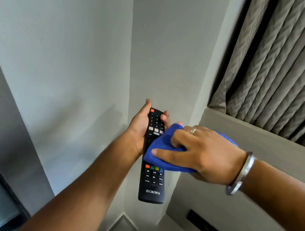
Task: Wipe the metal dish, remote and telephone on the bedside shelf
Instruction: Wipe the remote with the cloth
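Both forearms reach in from below; left hand (138, 125) clamps the remote (151, 183), long axis running up-down in the frame, top end up; right hand (205, 153) grips a blue cloth (163, 146) against its middle.

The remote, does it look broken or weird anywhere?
No, nothing stands out. The remote looks whole, held in the left hand, while the right hand presses a blue cloth over its middle buttons.
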`<state>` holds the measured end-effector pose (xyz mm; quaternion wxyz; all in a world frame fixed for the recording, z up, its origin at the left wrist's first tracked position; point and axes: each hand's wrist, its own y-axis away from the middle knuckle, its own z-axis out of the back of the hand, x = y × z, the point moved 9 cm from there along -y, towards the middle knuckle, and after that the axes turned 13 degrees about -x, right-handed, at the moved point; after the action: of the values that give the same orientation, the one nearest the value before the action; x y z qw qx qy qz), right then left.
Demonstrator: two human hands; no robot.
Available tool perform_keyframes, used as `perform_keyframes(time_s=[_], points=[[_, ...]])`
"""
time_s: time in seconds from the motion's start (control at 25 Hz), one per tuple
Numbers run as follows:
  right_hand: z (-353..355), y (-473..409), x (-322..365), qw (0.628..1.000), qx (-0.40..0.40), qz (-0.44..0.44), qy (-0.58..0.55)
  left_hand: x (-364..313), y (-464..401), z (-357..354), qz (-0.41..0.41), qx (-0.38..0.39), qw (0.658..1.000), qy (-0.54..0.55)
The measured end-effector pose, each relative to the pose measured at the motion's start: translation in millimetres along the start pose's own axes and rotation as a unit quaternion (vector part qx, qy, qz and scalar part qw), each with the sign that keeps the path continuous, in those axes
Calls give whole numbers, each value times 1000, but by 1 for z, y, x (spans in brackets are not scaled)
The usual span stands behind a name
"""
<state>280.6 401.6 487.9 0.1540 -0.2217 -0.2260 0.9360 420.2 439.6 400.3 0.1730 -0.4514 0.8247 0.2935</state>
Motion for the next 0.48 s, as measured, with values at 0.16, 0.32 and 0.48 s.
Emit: perform_keyframes(time_s=[0.16, 0.32, 0.48], points=[[-37, 9, 37, 995, 50, 3, -87, -17, 4, -14, -32, 37, 999, -4], [-64, 56, 68, 977, 174, 99, -72, -33, 13, -11, 2, 54, 998, 23], [-39, 63, 37, 991, 123, 42, -41, -42, 20, -8, -29, 65, 997, -13]])
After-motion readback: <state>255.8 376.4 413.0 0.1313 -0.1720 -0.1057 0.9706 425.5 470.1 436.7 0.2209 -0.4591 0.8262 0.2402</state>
